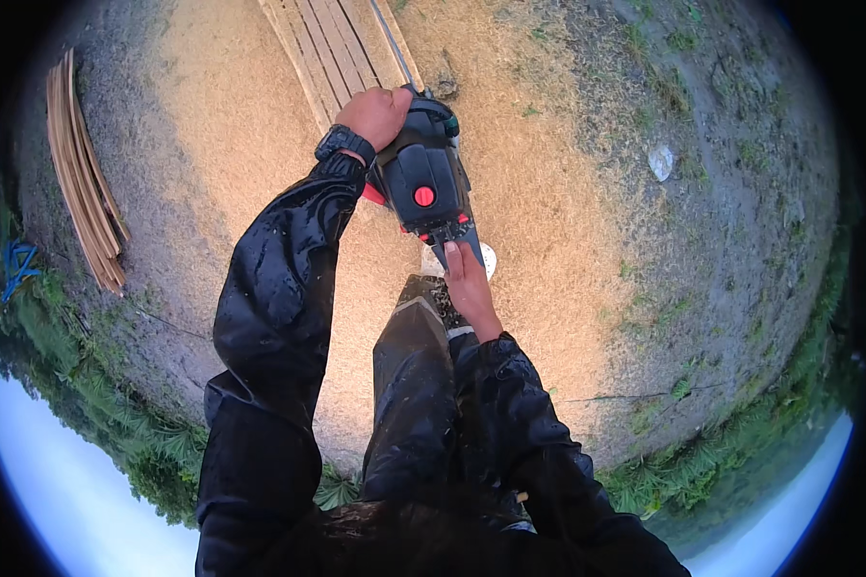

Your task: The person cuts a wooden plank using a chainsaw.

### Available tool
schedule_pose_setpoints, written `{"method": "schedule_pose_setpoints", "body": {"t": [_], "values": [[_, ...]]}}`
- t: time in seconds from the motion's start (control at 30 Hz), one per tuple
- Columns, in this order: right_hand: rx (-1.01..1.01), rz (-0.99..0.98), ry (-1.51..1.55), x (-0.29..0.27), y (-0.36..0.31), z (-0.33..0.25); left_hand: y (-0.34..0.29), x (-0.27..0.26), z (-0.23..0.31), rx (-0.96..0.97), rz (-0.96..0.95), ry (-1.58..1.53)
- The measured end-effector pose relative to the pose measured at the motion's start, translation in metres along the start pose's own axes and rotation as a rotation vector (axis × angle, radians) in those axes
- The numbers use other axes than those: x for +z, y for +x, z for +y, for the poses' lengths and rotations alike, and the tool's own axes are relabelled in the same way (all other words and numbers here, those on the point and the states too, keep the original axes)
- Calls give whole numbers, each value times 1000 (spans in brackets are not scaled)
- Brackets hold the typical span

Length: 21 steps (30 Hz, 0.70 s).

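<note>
A black chainsaw (pixel 423 168) with red parts is held out in front of me, its bar (pixel 392 38) pointing away along sawn boards (pixel 329 48). At its front, my left hand (pixel 375 117) is closed round the front handle, a dark watch on that wrist. My right hand (pixel 470 288) grips the rear handle, with the thumb lying on top; the fingers beneath are partly hidden. Both arms are in wet black sleeves. From this angle I cannot tell whether the bar touches the wood.
Sawdust covers the ground (pixel 558 240) around my legs. A stack of long thin planks (pixel 82 173) lies at the left, near a blue object (pixel 17 269). Off to the right is a pale scrap (pixel 661 163). Green plants (pixel 164 452) border the area.
</note>
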State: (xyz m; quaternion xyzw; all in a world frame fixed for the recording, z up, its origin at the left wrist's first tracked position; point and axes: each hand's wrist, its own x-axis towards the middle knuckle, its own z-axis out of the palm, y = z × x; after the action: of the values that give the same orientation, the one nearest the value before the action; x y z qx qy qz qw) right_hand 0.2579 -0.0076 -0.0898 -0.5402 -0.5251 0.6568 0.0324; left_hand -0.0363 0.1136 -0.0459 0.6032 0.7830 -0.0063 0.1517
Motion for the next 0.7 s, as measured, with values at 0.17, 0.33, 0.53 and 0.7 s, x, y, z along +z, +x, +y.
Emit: {"method": "schedule_pose_setpoints", "body": {"t": [0.17,0.33,0.53,0.7], "values": [[50,-50,51,4,9,-18,11,-4,-20,39,69,-2],[28,-26,-7,9,32,-32,31,-12,-33,106,146,27],[20,-10,-12,11,37,-45,43,-21,-36,23,10,50],[6,-15,4,16,52,-68,59,-28,-58,-8,101,-18]]}}
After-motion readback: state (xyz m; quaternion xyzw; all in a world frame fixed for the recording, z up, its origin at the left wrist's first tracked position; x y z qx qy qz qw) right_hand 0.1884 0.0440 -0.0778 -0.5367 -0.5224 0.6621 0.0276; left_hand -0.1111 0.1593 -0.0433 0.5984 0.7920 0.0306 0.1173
